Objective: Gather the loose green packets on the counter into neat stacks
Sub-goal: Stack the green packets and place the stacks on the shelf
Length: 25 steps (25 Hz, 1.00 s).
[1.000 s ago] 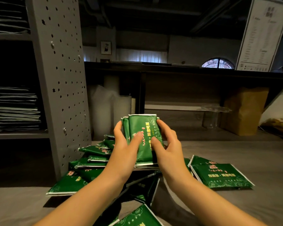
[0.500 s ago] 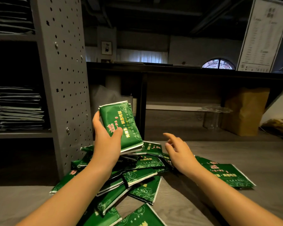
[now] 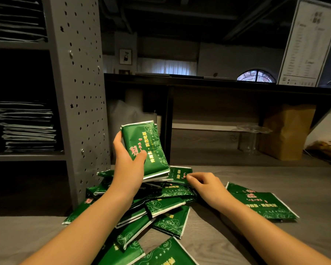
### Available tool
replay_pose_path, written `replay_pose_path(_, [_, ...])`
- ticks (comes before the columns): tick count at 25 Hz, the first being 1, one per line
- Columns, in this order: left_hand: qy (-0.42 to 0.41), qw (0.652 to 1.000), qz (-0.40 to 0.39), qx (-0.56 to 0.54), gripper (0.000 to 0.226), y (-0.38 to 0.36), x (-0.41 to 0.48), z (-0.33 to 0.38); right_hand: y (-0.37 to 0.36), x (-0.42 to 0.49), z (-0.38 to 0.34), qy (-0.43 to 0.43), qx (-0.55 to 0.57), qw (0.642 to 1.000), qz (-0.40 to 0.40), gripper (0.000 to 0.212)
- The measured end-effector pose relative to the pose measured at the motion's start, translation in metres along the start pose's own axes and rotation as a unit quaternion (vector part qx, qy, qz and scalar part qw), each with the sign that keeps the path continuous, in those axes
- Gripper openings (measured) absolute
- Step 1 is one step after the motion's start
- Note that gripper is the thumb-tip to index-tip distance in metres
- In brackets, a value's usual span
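The stack of packets [image 3: 145, 148] in your left hand [image 3: 127, 169] carries a red emblem and yellow Chinese characters, too blurred to read. Like print marks the packet [image 3: 180, 174] your right hand [image 3: 208, 188] pinches and the two packets [image 3: 262, 205] toward the counter [image 3: 275, 178]'s right edge. The white board [image 3: 310, 41]'s printed columns are too small to read.

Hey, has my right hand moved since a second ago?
Yes. The right hand left the held stack, dropping toward the counter, onto a packet in the pile.

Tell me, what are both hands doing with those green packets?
Left hand grips small stack, held up. Right hand pinches top packet of loose pile. Nothing blocking.
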<state>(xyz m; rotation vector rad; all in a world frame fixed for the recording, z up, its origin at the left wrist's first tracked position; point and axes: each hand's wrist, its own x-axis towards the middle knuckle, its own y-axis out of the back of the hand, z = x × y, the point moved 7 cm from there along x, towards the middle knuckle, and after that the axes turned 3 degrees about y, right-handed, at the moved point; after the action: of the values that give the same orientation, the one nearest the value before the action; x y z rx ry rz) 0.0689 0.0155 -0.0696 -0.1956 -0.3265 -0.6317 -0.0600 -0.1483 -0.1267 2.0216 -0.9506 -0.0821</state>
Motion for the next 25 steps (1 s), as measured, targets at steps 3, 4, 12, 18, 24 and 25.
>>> replay_pose_path(3, [0.002, 1.000, -0.002, 0.003, 0.064, 0.000, 0.000, 0.000, 0.017, -0.003, 0.000, -0.017, 0.047, 0.994, 0.099, 0.026])
replay_pose_path(4, [0.003, 1.000, -0.004, 0.002, 0.064, -0.001, -0.001, 0.000, 0.020, -0.003, 0.001, -0.031, 0.063, 0.991, 0.117, 0.025])
replay_pose_path(12, [-0.009, 0.999, -0.024, 0.039, 0.065, -0.009, -0.008, 0.003, 0.006, -0.007, 0.009, -0.176, 0.498, 0.847, 0.064, 0.064])
replay_pose_path(18, [-0.052, 0.995, -0.046, 0.078, 0.064, -0.014, -0.015, 0.010, 0.021, -0.015, -0.016, -0.101, 0.439, 0.890, 0.069, 0.021])
replay_pose_path(24, [-0.065, 0.990, -0.089, 0.084, 0.069, -0.028, -0.025, 0.010, 0.031, -0.023, -0.057, 0.065, 0.438, 0.895, 0.059, 0.026])
replay_pose_path(25, [-0.064, 0.990, -0.094, 0.079, 0.069, -0.030, -0.026, 0.009, 0.027, -0.023, -0.062, 0.081, 0.437, 0.895, 0.040, 0.027])
